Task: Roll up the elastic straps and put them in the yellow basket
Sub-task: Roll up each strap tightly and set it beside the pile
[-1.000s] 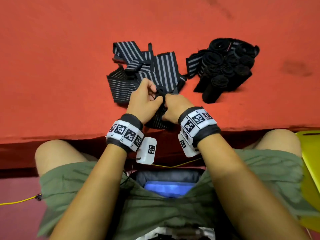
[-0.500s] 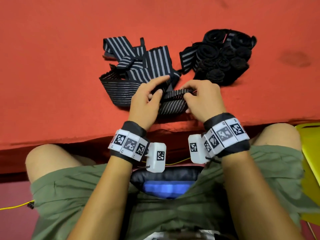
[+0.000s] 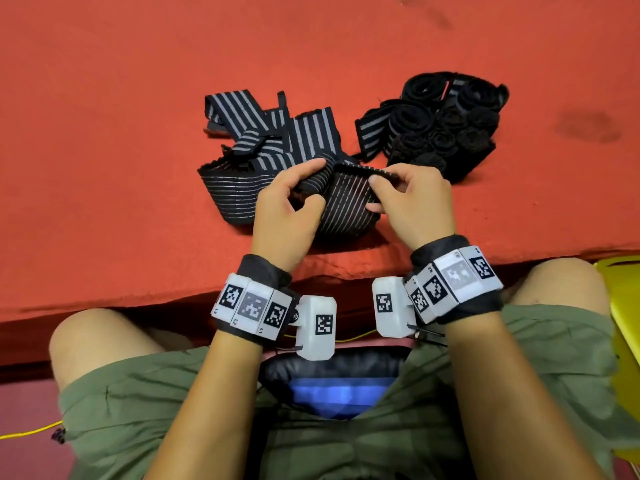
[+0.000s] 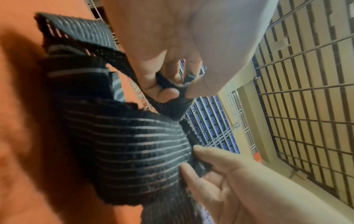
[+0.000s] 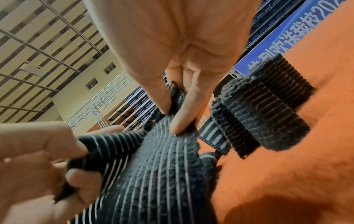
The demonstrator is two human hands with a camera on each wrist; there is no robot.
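A black elastic strap with thin grey stripes (image 3: 348, 199) is held just above the red table, near its front edge. My left hand (image 3: 317, 181) pinches its left corner and my right hand (image 3: 375, 192) pinches its right corner, so the end is spread between them. The left wrist view shows thumb and finger of the left hand (image 4: 172, 89) gripping the strap (image 4: 134, 144). In the right wrist view the right hand (image 5: 176, 112) nips the strap's edge (image 5: 162, 174). A corner of the yellow basket (image 3: 623, 289) shows at the right edge, below table level.
Loose striped straps (image 3: 270, 133) lie tangled behind my hands. A heap of rolled black straps (image 3: 446, 126) sits to their right, also seen as rolled straps (image 5: 268, 109) in the right wrist view. The red table's front edge (image 3: 138, 299) runs above my knees.
My hands were bunched together on the strap a second ago. They have moved apart and slightly forward, spreading the strap's end between them.
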